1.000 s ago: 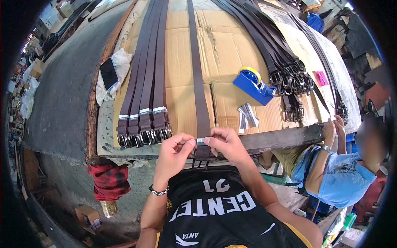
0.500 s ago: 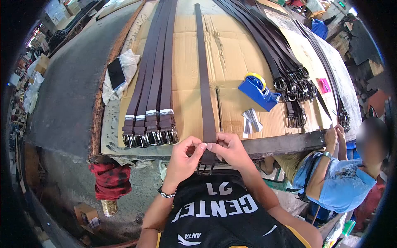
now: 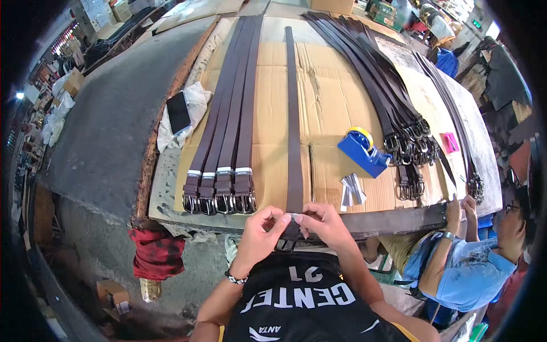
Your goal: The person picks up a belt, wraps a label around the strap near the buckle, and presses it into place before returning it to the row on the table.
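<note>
A single dark brown belt (image 3: 294, 125) runs lengthwise down the cardboard, its buckle end hanging past the table edge near my body. Across this belt, close to the buckle, lies a small whitish label strip (image 3: 294, 216). My left hand (image 3: 261, 235) pinches the strip's left side between thumb and finger. On its right side, my right hand (image 3: 326, 227) does the same, thumb pressed toward the belt. To the left, several belts (image 3: 225, 125) lie side by side, white-and-grey labels around them above their buckles. Loose label strips (image 3: 353, 191) rest right of the middle belt.
A blue tape dispenser (image 3: 364, 153) stands beyond the strips. More buckled belts (image 3: 364, 74) are heaped at right, near a pink object (image 3: 450, 142). A phone (image 3: 178, 113) lies on white plastic at left. A person in a blue shirt (image 3: 464, 272) handles a belt at the right edge.
The view has shifted, so the table appears lower and farther right. Both hands stay at the label strip, with thumbs slightly farther apart and more of the strip showing.
</note>
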The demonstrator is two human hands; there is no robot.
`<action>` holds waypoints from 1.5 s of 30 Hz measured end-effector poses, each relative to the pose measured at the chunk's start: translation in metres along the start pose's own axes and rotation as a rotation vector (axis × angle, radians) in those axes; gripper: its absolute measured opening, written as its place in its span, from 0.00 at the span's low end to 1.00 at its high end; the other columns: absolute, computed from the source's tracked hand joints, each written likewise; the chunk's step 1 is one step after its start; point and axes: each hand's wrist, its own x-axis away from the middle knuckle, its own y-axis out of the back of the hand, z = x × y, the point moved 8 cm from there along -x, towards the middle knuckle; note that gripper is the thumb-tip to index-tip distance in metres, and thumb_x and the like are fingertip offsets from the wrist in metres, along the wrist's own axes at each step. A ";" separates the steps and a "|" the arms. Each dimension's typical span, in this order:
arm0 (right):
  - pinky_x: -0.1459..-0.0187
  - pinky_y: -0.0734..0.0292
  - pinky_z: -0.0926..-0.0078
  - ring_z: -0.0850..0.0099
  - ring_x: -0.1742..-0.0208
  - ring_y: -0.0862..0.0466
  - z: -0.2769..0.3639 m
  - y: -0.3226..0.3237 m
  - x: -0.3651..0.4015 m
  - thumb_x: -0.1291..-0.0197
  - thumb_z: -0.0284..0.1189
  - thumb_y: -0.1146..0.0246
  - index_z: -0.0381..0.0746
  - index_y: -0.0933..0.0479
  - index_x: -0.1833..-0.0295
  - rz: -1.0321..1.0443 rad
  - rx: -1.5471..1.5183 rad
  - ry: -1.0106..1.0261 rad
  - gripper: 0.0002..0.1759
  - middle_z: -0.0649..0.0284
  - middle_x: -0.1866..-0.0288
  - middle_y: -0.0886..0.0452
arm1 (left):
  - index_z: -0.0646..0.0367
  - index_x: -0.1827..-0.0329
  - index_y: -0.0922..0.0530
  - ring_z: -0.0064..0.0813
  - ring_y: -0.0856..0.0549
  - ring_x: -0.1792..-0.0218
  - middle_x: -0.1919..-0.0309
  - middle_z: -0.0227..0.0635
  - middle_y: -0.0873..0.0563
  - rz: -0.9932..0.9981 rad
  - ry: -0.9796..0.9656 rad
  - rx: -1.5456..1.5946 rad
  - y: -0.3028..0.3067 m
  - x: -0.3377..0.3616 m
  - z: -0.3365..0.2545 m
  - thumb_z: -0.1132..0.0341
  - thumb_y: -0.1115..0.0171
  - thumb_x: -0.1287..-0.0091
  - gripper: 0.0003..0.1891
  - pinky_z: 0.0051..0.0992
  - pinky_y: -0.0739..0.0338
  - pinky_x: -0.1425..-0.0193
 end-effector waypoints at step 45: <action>0.42 0.26 0.71 0.70 0.48 0.18 0.146 0.006 -0.168 0.28 0.35 0.44 0.33 0.21 0.43 -0.133 -0.168 0.269 0.18 0.61 0.51 0.16 | 0.58 0.69 0.37 0.15 0.40 0.71 0.73 0.22 0.40 0.180 -0.104 0.211 0.050 0.079 -0.045 0.65 0.28 0.31 0.21 0.22 0.42 0.69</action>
